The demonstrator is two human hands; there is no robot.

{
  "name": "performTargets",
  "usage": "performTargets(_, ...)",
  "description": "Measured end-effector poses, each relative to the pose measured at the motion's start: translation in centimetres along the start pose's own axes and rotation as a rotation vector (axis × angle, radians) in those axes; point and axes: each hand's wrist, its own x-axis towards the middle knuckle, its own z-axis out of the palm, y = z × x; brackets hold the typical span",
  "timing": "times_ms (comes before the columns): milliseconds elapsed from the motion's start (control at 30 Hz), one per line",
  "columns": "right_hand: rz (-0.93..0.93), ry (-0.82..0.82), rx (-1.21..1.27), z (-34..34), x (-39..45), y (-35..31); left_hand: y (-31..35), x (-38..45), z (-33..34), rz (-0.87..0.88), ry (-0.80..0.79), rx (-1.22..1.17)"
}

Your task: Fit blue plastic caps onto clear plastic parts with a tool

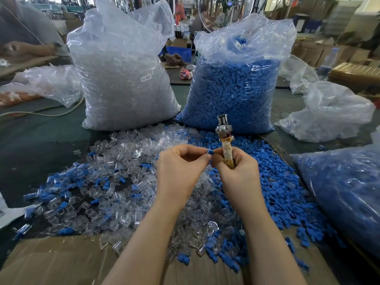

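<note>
My left hand (pixel 181 163) and my right hand (pixel 236 167) meet above the heap, fingertips together, pinching a small blue cap (pixel 210 152) between them. The right hand also grips the taped handle of a metal tool (pixel 224 134), whose steel head points up and away. Whether a clear part sits with the cap is hidden by the fingers. Below lies a pile of loose clear plastic parts (pixel 127 182) on the left and loose blue caps (pixel 283 194) on the right, with several capped pieces mixed in.
A tall bag of clear parts (pixel 123 79) and a tall bag of blue caps (pixel 236 89) stand behind the heap. Another blue-filled bag (pixel 345 192) lies at the right. Flat cardboard (pixel 51 262) covers the near table edge. Another person's arm (pixel 26 48) rests far left.
</note>
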Motion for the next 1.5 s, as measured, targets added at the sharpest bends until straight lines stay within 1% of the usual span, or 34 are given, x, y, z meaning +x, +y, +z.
performTargets(167,0.058,0.014,0.0,0.2,0.0,-0.2,-0.3,-0.2,0.3,0.11,0.02,0.069)
performTargets(333,0.088,0.002,0.026,0.1,0.3,-0.3,-0.6,-0.2,0.4,0.141,0.027,0.079)
performTargets(400,0.091,-0.025,0.015,0.0,0.3,-0.3,-0.7,-0.2,0.4,0.121,0.032,0.077)
performTargets(467,0.087,-0.079,0.009,-0.3,0.2,-0.3,-0.7,0.0,0.3,0.061,0.025,0.017)
performTargets(633,0.121,-0.239,-0.149,-1.9,0.3,-0.1,-0.5,0.5,-0.3,-0.109,-0.001,-0.291)
performTargets(700,0.14,-0.292,-0.198,-2.3,0.3,0.0,-0.5,0.6,-0.5,-0.123,-0.006,-0.332)
performTargets(933,0.135,-0.433,-0.281,-2.7,0.4,-0.1,-0.7,0.9,-0.8,-0.103,-0.02,-0.328)
performTargets(1333,0.088,-0.466,-0.39,-2.5,0.3,-0.3,-0.8,1.1,-1.1,-0.085,-0.064,-0.3)
performTargets(1500,0.052,-0.429,-0.478,-2.4,0.3,0.1,-0.9,1.0,-1.1,-0.081,-0.073,-0.275)
